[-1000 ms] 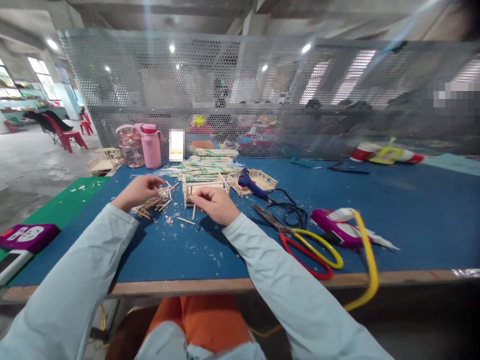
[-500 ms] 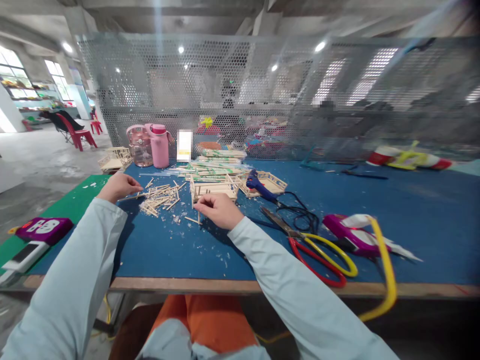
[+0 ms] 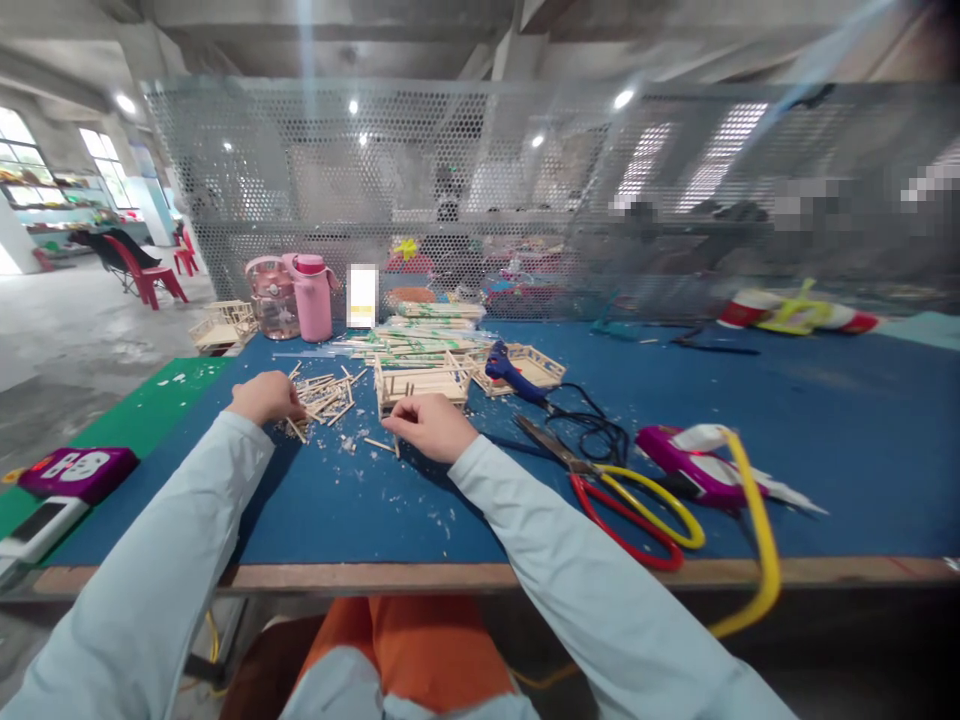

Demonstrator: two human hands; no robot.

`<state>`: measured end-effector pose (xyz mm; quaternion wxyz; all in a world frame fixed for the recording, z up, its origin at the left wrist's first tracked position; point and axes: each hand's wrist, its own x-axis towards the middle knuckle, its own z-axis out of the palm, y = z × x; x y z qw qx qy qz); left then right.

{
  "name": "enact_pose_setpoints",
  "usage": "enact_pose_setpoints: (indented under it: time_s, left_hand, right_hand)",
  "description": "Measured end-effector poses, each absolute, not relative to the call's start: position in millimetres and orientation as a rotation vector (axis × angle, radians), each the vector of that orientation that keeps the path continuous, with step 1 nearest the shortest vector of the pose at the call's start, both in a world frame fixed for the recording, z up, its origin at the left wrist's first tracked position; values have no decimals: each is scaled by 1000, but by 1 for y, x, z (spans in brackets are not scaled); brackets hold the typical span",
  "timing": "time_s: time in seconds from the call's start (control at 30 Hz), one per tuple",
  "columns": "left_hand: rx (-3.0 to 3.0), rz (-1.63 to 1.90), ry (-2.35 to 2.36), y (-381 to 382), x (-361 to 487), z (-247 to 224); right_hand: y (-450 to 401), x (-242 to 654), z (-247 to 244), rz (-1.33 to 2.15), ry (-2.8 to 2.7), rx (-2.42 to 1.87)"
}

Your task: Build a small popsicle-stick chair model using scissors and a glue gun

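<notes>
My left hand (image 3: 268,398) is at the left edge of a loose pile of short wooden sticks (image 3: 326,395), its fingers pressed together; what they hold, if anything, is hidden. In front of a small wooden frame with railings (image 3: 424,382), my right hand (image 3: 431,425) pinches a short wooden stick (image 3: 397,446) that points down toward the blue table. Another loose stick (image 3: 379,443) lies beside it. Behind the wooden frame is a second one (image 3: 536,368), with a blue-handled tool (image 3: 514,372) resting against it.
Scissors (image 3: 574,462) with red and yellow handles lie right of my right hand, near a purple glue gun (image 3: 686,465) and a black cable (image 3: 600,425). Bottles (image 3: 313,300) and stick bundles (image 3: 427,335) stand or lie behind. A purple power strip (image 3: 79,472) is at the left.
My left hand has moved right and slightly toward me, to the pile's edge. My right hand stays by the wooden frame. The whole view has shifted slightly.
</notes>
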<state>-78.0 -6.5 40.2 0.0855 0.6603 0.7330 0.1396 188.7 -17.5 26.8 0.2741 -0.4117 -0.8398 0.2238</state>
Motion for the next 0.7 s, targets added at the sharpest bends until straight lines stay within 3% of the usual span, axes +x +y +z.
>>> enact_pose_setpoints:
  time_s: [0.2, 0.5, 0.7]
  left_hand:
    - [1946, 319, 2392, -13, -58, 51]
    - [2043, 182, 2306, -6, -27, 32]
    - [2076, 324, 2243, -4, -32, 29]
  right_hand:
    - [-18, 189, 26, 535, -2299, -1182]
    - [-21, 187, 28, 498, -2331, -1253]
    - [-22, 187, 27, 477, -2332, -1286]
